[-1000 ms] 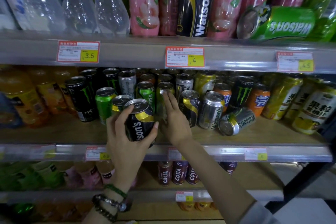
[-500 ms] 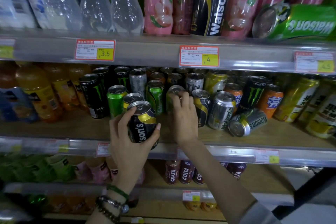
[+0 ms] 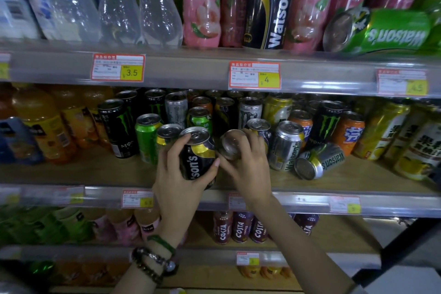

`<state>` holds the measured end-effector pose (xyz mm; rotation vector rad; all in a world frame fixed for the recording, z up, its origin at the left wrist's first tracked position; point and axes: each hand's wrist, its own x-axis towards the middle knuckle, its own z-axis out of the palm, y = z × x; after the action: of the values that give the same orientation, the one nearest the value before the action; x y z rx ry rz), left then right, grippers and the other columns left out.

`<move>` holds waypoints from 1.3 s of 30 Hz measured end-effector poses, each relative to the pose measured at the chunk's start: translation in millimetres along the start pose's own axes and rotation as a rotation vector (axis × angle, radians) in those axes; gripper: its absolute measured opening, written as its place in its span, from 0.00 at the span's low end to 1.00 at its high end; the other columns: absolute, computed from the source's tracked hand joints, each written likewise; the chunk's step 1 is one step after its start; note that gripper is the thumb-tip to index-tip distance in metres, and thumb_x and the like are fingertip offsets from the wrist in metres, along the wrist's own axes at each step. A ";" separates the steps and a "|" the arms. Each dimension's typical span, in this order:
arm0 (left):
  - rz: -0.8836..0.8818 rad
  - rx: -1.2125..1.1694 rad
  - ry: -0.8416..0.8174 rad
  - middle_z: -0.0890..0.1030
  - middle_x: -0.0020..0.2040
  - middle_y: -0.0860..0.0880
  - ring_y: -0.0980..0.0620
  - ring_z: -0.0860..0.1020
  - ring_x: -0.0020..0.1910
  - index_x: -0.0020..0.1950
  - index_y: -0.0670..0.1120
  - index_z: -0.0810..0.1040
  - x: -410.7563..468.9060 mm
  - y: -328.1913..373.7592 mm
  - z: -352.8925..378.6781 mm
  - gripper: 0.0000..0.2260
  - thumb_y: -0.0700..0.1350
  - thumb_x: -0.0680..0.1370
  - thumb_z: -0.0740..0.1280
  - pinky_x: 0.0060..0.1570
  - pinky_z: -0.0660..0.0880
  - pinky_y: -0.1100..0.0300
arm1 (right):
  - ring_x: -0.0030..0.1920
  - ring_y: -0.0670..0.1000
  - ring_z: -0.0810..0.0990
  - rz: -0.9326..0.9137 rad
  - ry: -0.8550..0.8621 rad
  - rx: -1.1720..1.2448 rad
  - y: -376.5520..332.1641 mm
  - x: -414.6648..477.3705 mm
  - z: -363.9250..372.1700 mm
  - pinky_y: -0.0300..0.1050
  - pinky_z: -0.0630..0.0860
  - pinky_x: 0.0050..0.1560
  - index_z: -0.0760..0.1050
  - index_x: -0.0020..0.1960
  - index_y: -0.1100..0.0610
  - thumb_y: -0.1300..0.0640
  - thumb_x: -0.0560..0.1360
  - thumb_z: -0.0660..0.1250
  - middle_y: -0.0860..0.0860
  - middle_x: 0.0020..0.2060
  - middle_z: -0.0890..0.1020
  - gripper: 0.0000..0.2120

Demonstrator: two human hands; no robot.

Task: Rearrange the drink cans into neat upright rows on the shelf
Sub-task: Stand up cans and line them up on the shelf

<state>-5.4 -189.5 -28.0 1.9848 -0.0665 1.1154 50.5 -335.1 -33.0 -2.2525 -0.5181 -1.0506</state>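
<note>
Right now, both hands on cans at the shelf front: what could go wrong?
1. The left hand holds the black Watson's can by the shelf lip; a slip could drop it.
2. The right hand tilts a can among crowded neighbours; its wrist could topple the silver Watson's can.

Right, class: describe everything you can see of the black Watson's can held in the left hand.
The black Watson's can looks like metal, with a silver pull-tab top, a yellow band at the shoulder and white lettering running down its side. It is roughly upright, tilted slightly, at the front of the middle shelf. The left hand wraps it, fingers on the rim, thumb on its right side.
</note>
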 end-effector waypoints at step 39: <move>0.183 0.542 -0.418 0.56 0.81 0.52 0.50 0.57 0.78 0.79 0.49 0.53 34.2 -22.8 77.5 0.53 0.44 0.63 0.81 0.69 0.64 0.48 | 0.50 0.52 0.74 0.047 0.186 -0.016 44.2 -13.7 -65.7 0.29 0.65 0.53 0.79 0.56 0.57 0.46 0.74 0.71 0.55 0.51 0.80 0.17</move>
<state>77.5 -216.6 -37.5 2.7257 -0.1839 0.8676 30.7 -412.7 -25.6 -2.1431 -0.3774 -1.2284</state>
